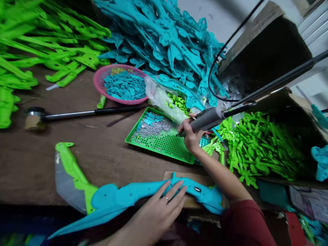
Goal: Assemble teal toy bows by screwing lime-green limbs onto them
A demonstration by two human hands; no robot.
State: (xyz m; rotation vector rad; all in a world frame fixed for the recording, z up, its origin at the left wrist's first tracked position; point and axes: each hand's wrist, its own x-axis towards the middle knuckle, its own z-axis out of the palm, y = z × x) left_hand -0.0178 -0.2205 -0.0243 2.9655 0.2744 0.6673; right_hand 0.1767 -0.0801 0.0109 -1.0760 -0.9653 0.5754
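A long blue plastic part (120, 196) lies along the table's front edge, joined at its left to a green piece (74, 171) with a translucent blade. My left hand (166, 205) rests on the blue part with its fingers stretched out, a ring on one finger. My right hand (191, 135) is wrapped round a grey electric screwdriver (207, 120), its tip over the green tray (176, 150). Small screws (159, 130) and blue pieces (152, 118) lie in that tray.
A pink basket (98, 80) of small blue pieces stands behind the tray, beside a plastic bag (159, 99). A hammer (69, 115) lies at the left. Piles of green parts (30, 44) and blue parts (164, 37) stand behind; a cardboard box (297, 102) with green parts is at the right.
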